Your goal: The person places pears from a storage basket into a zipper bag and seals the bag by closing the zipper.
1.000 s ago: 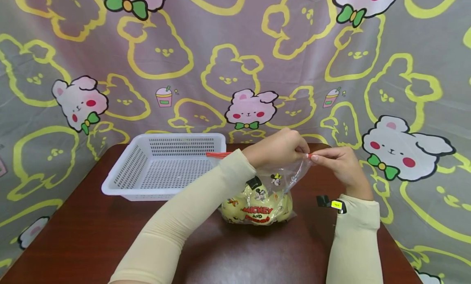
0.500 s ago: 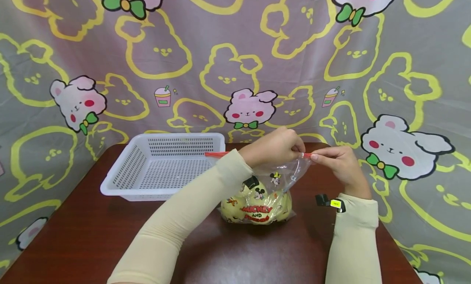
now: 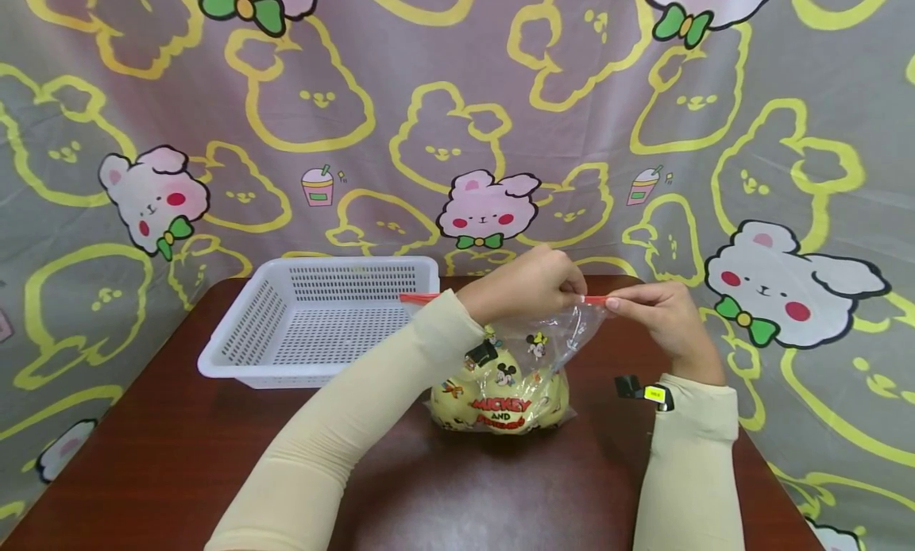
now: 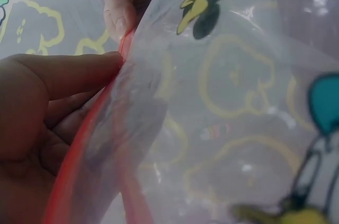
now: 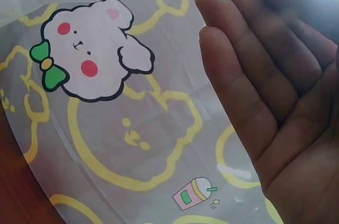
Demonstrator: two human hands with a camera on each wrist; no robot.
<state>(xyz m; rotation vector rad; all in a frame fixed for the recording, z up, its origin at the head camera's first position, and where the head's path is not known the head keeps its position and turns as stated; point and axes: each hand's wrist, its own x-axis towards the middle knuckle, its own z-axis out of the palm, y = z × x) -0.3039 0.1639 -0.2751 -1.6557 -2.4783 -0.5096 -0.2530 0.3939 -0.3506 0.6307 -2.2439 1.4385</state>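
A clear zip bag [image 3: 532,348] with cartoon mouse prints and red lettering stands on the table, with pale yellow contents [image 3: 500,392] bulging at its bottom. Along its top runs a red zip strip [image 3: 595,300]. My left hand [image 3: 525,283] pinches the strip near a small white spot. My right hand [image 3: 665,321] pinches its right end between thumb and forefinger. In the left wrist view, two red edges [image 4: 79,155] stand apart below my left thumb [image 4: 85,73]. The right wrist view has the other right fingers [image 5: 233,81] extended beneath the bag's edge.
A white perforated basket [image 3: 236,321] stands at the back left of the dark wooden table [image 3: 457,495]. The bag's left red end reaches in front of the basket's right side. A patterned curtain [image 3: 400,51] hangs behind the table. A small black device [image 3: 643,392] sits on the right wrist.
My left hand has slid slightly leftward along the zip strip, away from my right hand. More red strip shows between them. The right hand keeps its pinch almost in place.
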